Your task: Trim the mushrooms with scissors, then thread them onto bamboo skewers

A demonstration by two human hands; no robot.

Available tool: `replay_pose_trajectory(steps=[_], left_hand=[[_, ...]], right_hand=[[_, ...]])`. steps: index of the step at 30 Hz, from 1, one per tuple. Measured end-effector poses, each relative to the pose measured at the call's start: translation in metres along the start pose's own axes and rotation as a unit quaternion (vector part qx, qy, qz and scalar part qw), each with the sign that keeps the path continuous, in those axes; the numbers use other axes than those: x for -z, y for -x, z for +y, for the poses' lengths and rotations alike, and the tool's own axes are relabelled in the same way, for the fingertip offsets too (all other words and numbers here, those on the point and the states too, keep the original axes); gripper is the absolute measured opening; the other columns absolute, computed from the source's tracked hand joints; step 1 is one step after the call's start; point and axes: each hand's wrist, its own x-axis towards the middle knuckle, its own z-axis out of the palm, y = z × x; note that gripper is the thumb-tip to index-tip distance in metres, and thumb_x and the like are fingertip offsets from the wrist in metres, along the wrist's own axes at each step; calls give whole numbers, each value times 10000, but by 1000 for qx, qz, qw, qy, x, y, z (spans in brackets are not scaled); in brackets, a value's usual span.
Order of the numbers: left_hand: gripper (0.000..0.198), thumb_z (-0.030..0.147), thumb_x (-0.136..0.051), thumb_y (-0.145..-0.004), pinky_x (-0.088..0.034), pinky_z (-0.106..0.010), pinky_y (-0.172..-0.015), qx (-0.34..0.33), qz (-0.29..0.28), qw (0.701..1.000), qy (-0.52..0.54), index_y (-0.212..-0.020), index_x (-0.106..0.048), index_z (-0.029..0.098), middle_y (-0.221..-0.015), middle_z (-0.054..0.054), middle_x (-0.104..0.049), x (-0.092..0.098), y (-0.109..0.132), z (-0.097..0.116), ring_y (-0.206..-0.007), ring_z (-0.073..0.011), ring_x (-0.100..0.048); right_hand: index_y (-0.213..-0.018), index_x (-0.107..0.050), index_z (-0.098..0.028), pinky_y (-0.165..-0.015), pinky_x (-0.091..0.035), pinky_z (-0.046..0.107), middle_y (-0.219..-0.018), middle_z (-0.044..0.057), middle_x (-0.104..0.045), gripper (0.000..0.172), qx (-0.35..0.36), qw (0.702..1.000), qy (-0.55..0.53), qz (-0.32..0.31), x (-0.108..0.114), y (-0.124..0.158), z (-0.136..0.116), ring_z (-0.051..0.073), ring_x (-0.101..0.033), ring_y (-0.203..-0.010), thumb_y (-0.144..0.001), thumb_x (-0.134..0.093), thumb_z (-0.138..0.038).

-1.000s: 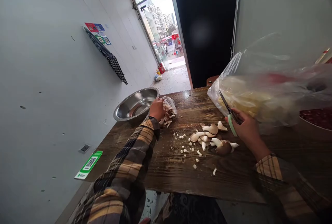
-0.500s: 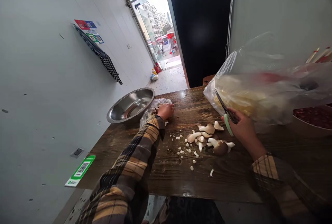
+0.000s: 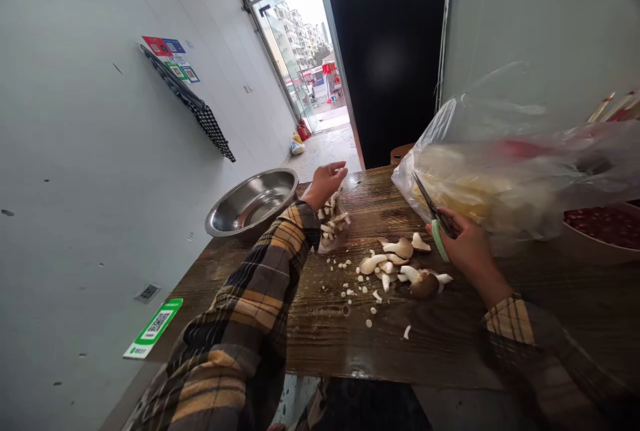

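Observation:
At the far side of the table my left hand (image 3: 326, 184) is closed, its fingers curled at the edge of a clear plastic bag (image 3: 336, 243); the exact grip is partly hidden. Small mushrooms (image 3: 334, 221) with pale stems lie in the bag, just below the hand. My right hand (image 3: 469, 248) holds scissors (image 3: 436, 218) with pale green handles, blades pointing up and left. Between the hands is a pile of larger brown-capped mushrooms (image 3: 397, 264). Small cut white stem pieces (image 3: 350, 291) are scattered nearer to me.
A steel basin (image 3: 253, 201) stands at the left edge of the wooden table (image 3: 340, 351). On the right are a large filled plastic bag (image 3: 470, 184) and a bowl of dark red pieces (image 3: 600, 228). A green code card (image 3: 154, 329) sits at the left corner.
My left hand has risen away from me and slightly right. The bag and its small mushrooms have shifted right, showing more of them. My right hand and the scissors have stayed put.

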Motion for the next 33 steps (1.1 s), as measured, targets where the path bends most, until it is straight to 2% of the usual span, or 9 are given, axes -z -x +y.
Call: replay_pose_trajectory(steps=[4,6,9,12,17,23,26,29,33], left_hand=[[499,323,-595,-793,-495,-309,-839,-37,-122,985,-113,-1225,-619,74,-1063,-135,-702,-6,14,-4,-927,-207,-645],[534,321,-597,-790,-486,-314,-863,-59,-152,971,-175,-1282,-582,113,-1083,-116,-699,-3,25,-7,-965,-221,-641],[575,322,-565,-814,-463,-341,-912,-112,-151,951,-244,-1369,-501,182,-1139,-90,-676,6,49,-7,-1037,-243,-616],[492,293,-533,-838,-431,-359,-965,-173,-175,926,-285,-1322,-539,209,-1264,-92,-603,16,80,-6,-1118,-249,-566],[311,235,-517,-841,-415,-400,-942,-198,-225,875,-380,-1125,-631,178,-1099,-119,-636,26,134,-19,-1060,-271,-552],[244,168,-464,-872,-381,-425,-909,-223,-182,844,-453,-1065,-610,140,-1042,-128,-624,23,163,-46,-1015,-271,-550],[241,139,-425,-896,-361,-432,-913,-239,-153,841,-460,-1049,-612,132,-1050,-131,-619,18,163,-52,-1006,-266,-556],[235,135,-407,-915,-347,-439,-914,-240,-148,842,-461,-970,-635,125,-989,-123,-632,13,160,-58,-980,-261,-564],[259,155,-398,-935,-338,-430,-903,-241,-154,844,-454,-900,-654,134,-937,-111,-647,11,159,-68,-957,-249,-563]], right_hand=[[-1139,-675,-177,-841,-550,410,-981,107,-750,495,-6,1000,10,-3,0,0,0,282,-699,-921,-701,-722,-404],[-1136,-676,-172,-835,-551,407,-978,110,-750,501,-5,1000,5,-5,0,-1,1,282,-699,-919,-695,-726,-405],[-1131,-676,-171,-824,-555,401,-964,109,-751,510,-4,1000,-14,-5,0,-2,3,281,-699,-915,-689,-732,-420],[-1127,-672,-171,-818,-557,392,-953,113,-750,531,-3,999,-31,-7,-1,-2,6,276,-700,-908,-679,-745,-447],[-1165,-615,-140,-820,-554,399,-992,128,-731,673,9,998,-56,-19,-3,2,12,262,-700,-900,-620,-786,-497],[-1168,-587,-169,-771,-547,393,-926,96,-731,671,22,992,78,-93,-6,-12,-15,259,-695,-849,-620,-784,-501],[-1160,-598,-204,-771,-525,354,-933,67,-731,624,49,975,140,-164,-31,-35,-43,241,-688,-850,-628,-787,-470],[-1141,-605,-169,-709,-516,326,-845,64,-733,621,-8,973,172,-151,-73,-57,-60,235,-687,-778,-606,-800,-418],[-1088,-622,-115,-736,-511,335,-873,124,-732,550,-25,978,175,-107,-125,-73,-60,274,-689,-841,-634,-764,-389]])
